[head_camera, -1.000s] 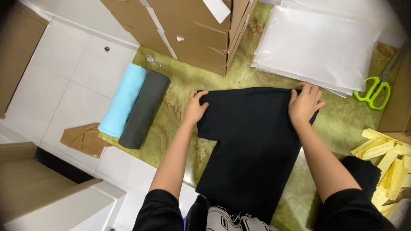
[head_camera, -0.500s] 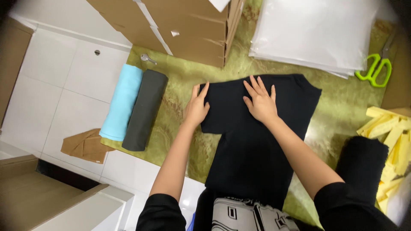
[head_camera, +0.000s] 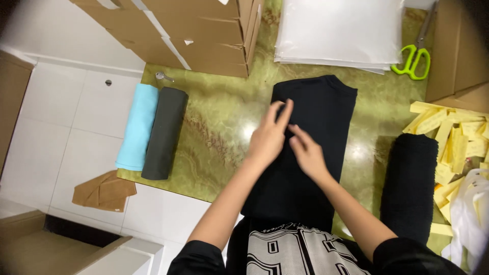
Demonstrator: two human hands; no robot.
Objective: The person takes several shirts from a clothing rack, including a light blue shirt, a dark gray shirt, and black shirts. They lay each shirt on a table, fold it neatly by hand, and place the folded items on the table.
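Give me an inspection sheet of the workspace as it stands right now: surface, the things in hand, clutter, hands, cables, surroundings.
Surface: green marbled floor panel, bordered by white tiles.
Things in hand: black garment, folded into a long strip, lying flat.
Clutter: light blue roll beside dark grey roll; black roll; stack of clear bags; green-handled scissors; yellow slips; brown paper scrap; white plastic bag.
Hands: left hand and right hand both open, resting on the garment, close together.
Cables: nothing seen.
Surroundings: flat cardboard boxes at the top, another cardboard box at the right.
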